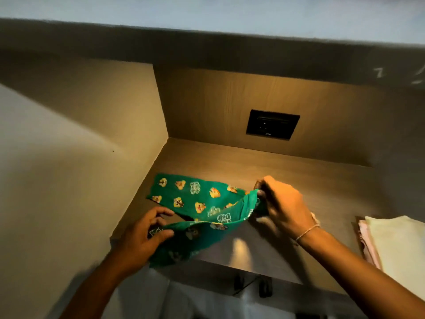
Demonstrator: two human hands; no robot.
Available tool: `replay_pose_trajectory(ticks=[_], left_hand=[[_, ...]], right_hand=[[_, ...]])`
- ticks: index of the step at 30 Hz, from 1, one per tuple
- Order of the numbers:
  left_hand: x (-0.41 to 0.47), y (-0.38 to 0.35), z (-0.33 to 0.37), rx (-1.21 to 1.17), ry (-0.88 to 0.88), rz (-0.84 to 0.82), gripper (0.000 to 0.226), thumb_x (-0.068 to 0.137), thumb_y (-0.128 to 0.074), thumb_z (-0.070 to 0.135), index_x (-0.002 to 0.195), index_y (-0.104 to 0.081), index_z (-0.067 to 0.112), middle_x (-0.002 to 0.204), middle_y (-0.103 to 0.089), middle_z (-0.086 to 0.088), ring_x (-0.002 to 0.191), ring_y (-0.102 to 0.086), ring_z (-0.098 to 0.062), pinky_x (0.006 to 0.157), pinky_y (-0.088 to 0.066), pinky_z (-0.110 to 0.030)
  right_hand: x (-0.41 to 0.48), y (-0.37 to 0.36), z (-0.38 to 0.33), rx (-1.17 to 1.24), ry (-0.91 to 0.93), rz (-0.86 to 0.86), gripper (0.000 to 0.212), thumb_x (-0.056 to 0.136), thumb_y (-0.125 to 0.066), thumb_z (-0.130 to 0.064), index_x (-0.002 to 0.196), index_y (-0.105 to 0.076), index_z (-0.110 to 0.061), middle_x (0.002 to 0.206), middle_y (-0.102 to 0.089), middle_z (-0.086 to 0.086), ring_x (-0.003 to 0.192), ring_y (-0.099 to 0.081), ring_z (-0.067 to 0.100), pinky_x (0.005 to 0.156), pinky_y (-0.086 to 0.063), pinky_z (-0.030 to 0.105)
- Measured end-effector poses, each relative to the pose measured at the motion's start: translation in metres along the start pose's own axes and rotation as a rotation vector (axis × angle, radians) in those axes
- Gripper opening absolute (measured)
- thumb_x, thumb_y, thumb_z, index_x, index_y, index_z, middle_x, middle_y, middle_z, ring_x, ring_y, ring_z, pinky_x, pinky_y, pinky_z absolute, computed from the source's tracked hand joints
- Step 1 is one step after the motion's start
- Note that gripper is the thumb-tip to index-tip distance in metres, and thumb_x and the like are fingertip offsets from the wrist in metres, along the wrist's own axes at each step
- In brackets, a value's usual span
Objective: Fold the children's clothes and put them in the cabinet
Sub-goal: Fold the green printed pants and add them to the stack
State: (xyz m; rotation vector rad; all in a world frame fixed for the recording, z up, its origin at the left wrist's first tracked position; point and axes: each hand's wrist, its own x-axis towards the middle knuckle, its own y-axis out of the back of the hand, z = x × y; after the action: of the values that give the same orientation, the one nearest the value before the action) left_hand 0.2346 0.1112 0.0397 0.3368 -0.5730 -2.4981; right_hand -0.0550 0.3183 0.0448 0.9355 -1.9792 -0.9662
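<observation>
A green printed garment is pinched at its near end by the left hand and at its fold by the right hand — held taut for folding — near the shelf front-left corner.

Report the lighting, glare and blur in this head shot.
Head view: dim warm light pools on the wooden shelf; a glare patch sits at its front edge below the green printed garment; the right hand is motion-blurred; wide-angle distortion tilts the cabinet lines; the folded pale stack is soft.
</observation>
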Motion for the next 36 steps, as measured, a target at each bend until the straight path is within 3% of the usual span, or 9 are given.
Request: replay_pose_trajectory(ticks=[4, 7, 10, 18, 22, 24, 27, 33, 36], left_hand=[[0.047, 0.009, 0.027, 0.359, -0.043, -0.146, 0.033, 0.078, -0.071, -0.004, 0.099, -0.071, 0.022, 0.101, -0.068, 0.0, 0.092, -0.064, -0.017, 0.081, -0.056, -0.035], [0.095, 0.003, 0.045, 0.277, -0.009, -0.018, 0.025, 0.082, -0.066, -0.008, 0.095, -0.071, 0.013, 0.096, -0.07, -0.013, 0.087, -0.064, -0.027, 0.072, -0.055, -0.03], [0.142, 0.007, 0.073, 0.331, -0.013, 0.212, 0.023, 0.086, -0.066, 0.004, 0.106, -0.072, 0.013, 0.104, -0.072, -0.012, 0.096, -0.066, -0.027, 0.085, -0.055, -0.039], [0.142, 0.023, 0.157, 0.195, -0.702, 0.741, 0.021, 0.086, -0.062, 0.017, 0.104, -0.073, 0.022, 0.099, -0.071, 0.011, 0.088, -0.065, 0.005, 0.085, -0.049, -0.014], [0.114, -0.033, 0.08, 0.257, -0.667, 0.52, 0.025, 0.075, -0.066, 0.0, 0.095, -0.076, 0.011, 0.093, -0.072, -0.006, 0.087, -0.064, -0.006, 0.084, -0.045, -0.013], [0.104, -0.062, 0.034, 0.385, -0.542, 0.306, 0.029, 0.07, -0.073, -0.005, 0.093, -0.077, 0.011, 0.091, -0.071, -0.013, 0.085, -0.067, -0.027, 0.082, -0.05, -0.026], [0.093, -0.083, -0.017, 0.577, -0.363, -0.038, 0.029, 0.075, -0.068, 0.006, 0.098, -0.077, 0.02, 0.102, -0.073, -0.006, 0.098, -0.061, -0.024, 0.086, -0.054, -0.043], [0.13, -0.116, 0.012, 0.623, -0.42, -0.121, 0.048, 0.083, -0.043, 0.036, 0.125, -0.062, 0.023, 0.13, -0.063, -0.003, 0.122, -0.052, -0.02, 0.102, -0.041, -0.05], [0.175, -0.167, 0.051, 0.725, -0.532, -0.265, 0.057, 0.095, -0.032, 0.046, 0.147, -0.036, 0.023, 0.156, -0.031, -0.004, 0.146, -0.024, -0.023, 0.116, -0.021, -0.049]], right_hand=[[0.005, 0.017, 0.006, 0.035, -0.201, -0.059, 0.005, 0.093, -0.056, -0.032, 0.092, -0.054, -0.027, 0.08, -0.07, -0.001, 0.077, -0.063, 0.024, 0.063, -0.047, 0.036], [0.024, 0.024, 0.017, 0.014, -0.355, -0.065, 0.002, 0.092, -0.058, -0.028, 0.091, -0.059, -0.026, 0.091, -0.072, 0.004, 0.089, -0.064, 0.03, 0.072, -0.049, 0.038], [0.048, 0.052, 0.016, 0.007, -0.447, 0.083, 0.007, 0.089, -0.058, -0.026, 0.092, -0.064, -0.022, 0.098, -0.072, 0.01, 0.095, -0.063, 0.036, 0.076, -0.05, 0.04], [-0.007, 0.137, -0.019, -0.254, -0.117, 0.68, 0.016, 0.093, -0.047, -0.036, 0.102, -0.057, -0.026, 0.081, -0.069, -0.004, 0.067, -0.059, 0.016, 0.051, -0.045, 0.03], [-0.099, 0.068, 0.002, -0.225, -0.204, 0.445, 0.018, 0.09, -0.055, -0.03, 0.098, -0.067, -0.019, 0.086, -0.069, 0.004, 0.071, -0.061, 0.022, 0.059, -0.048, 0.035], [-0.134, 0.03, 0.016, -0.223, -0.296, 0.267, 0.018, 0.084, -0.061, -0.027, 0.09, -0.072, -0.014, 0.083, -0.071, 0.007, 0.071, -0.065, 0.028, 0.065, -0.049, 0.034], [-0.168, -0.001, 0.025, -0.225, -0.407, 0.043, 0.018, 0.083, -0.061, -0.038, 0.083, -0.071, -0.022, 0.081, -0.072, -0.001, 0.075, -0.066, 0.024, 0.073, -0.051, 0.035], [-0.164, -0.004, 0.036, -0.104, -0.575, 0.171, 0.037, 0.093, -0.049, -0.049, 0.119, -0.062, -0.027, 0.116, -0.067, -0.003, 0.107, -0.061, 0.019, 0.088, -0.051, 0.036], [-0.143, -0.019, 0.042, -0.146, -0.656, 0.021, 0.058, 0.096, -0.036, -0.054, 0.147, -0.033, -0.027, 0.156, -0.031, -0.002, 0.146, -0.022, 0.023, 0.118, -0.024, 0.045]])
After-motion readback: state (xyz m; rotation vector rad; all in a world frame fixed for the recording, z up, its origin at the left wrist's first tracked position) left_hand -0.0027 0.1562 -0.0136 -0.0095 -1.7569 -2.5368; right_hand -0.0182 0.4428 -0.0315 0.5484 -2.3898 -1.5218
